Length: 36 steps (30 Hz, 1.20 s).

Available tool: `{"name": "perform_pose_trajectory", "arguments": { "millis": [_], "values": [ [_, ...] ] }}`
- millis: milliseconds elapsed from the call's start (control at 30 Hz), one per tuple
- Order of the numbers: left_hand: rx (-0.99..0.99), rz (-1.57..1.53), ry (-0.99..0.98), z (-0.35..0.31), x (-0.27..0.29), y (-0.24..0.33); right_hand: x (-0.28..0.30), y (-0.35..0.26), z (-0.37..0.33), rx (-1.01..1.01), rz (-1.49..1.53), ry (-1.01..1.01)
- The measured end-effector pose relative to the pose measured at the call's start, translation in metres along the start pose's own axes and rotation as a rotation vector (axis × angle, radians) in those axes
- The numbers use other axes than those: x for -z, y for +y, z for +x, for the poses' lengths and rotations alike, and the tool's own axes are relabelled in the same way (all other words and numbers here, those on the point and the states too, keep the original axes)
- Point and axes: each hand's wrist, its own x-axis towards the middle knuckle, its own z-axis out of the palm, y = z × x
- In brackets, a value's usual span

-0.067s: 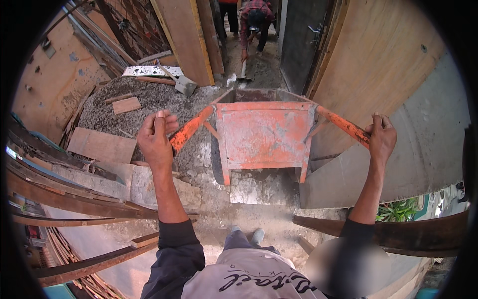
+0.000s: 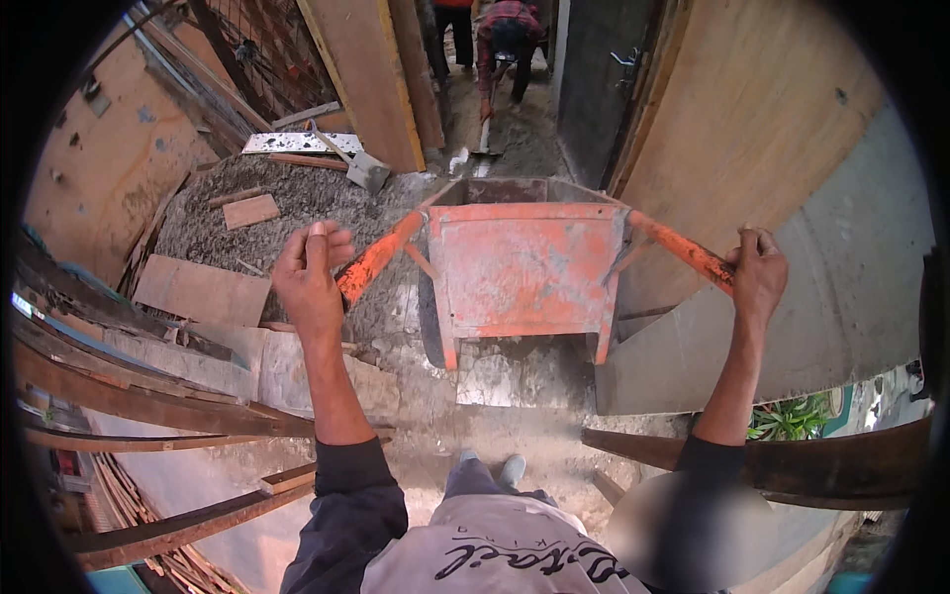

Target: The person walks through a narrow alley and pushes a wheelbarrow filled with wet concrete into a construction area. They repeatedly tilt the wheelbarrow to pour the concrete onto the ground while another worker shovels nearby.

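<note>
In front of me an orange wheelbarrow stands on its legs, its paint scraped and smeared with cement. My left hand is raised beside the end of the left handle, thumb up and fingers loosely bent, apart from the thumb. That handle's end passes behind the hand's heel and is not wrapped by the fingers. By the tip of the right handle is my right hand, fingers curled in against the thumb. No grip around that handle shows. Only the tray's dark inner rim is visible.
A heap of wet grey mix lies at the left, with a shovel and a wooden board on it. In the passage ahead, a stooping person works with a tool. Plywood sheets lean at the right.
</note>
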Motion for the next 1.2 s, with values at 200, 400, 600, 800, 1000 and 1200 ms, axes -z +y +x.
{"name": "perform_pose_trajectory", "arguments": {
  "millis": [200,400,600,800,1000,1200],
  "values": [
    [0.013,-0.006,-0.002,-0.001,0.003,-0.002,-0.007,-0.003,0.000,0.043,0.001,-0.009],
    [0.001,-0.004,-0.006,0.004,0.001,-0.008,-0.009,-0.007,0.003,0.037,-0.027,-0.022],
    [-0.002,-0.010,0.000,0.006,-0.002,-0.012,-0.009,-0.004,0.006,0.027,-0.044,-0.023],
    [-0.003,-0.012,-0.003,0.006,-0.001,-0.012,-0.009,-0.008,0.002,0.023,-0.014,-0.010],
    [-0.013,0.000,-0.011,0.007,-0.001,-0.011,-0.007,-0.010,0.001,0.014,-0.028,-0.023],
    [-0.006,-0.009,-0.003,0.006,0.000,-0.010,-0.009,-0.006,0.003,0.025,-0.041,-0.015]
  ]
}}
